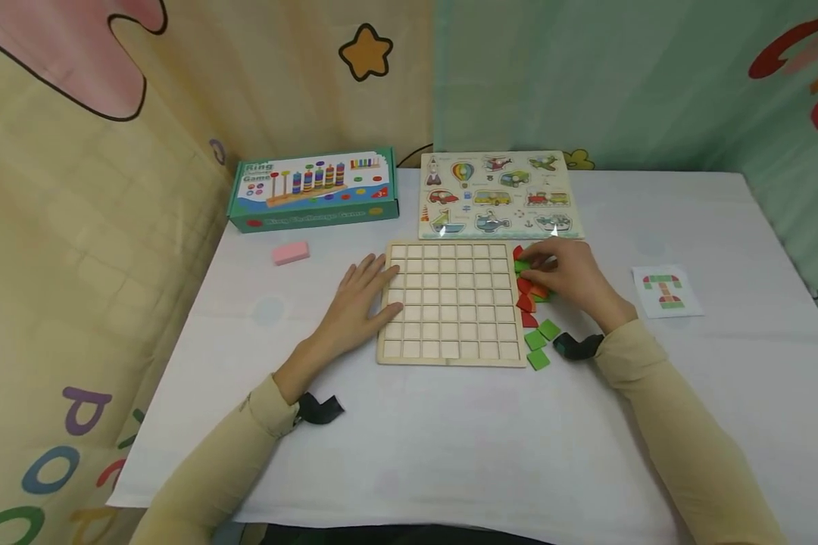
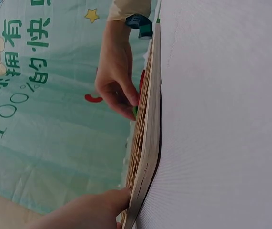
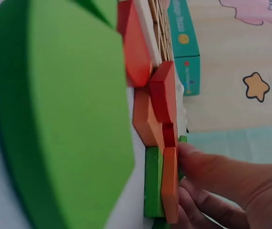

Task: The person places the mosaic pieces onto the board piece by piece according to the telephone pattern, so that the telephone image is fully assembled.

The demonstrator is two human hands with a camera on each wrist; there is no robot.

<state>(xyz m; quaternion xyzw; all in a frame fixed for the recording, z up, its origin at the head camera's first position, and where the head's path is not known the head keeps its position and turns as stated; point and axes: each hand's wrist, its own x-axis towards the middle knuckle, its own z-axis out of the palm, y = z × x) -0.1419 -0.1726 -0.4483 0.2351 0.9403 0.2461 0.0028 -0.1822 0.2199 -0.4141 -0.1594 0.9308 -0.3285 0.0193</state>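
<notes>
A wooden grid board (image 1: 458, 297) with square cells lies flat on the table. My left hand (image 1: 357, 310) rests along its left edge, fingers spread, thumb over the frame. Past the right edge, my right hand (image 1: 569, 272) pinches a small green piece (image 2: 135, 110) between thumb and fingers. Red pieces (image 1: 526, 303) and orange ones (image 3: 146, 117) are heaped beneath that hand, partly hidden by it. Several green square pieces (image 1: 535, 340) are scattered nearer the front; one green piece (image 3: 74, 114) looms large in the right wrist view.
Behind the board lie a picture puzzle (image 1: 501, 198) with vehicles and a green ring game box (image 1: 313, 189). A pink block (image 1: 291, 253) sits to the left. On the right, a white card (image 1: 666, 291) shows a red and green block pattern. Curtains (image 1: 586, 83) surround the white table (image 1: 450, 446).
</notes>
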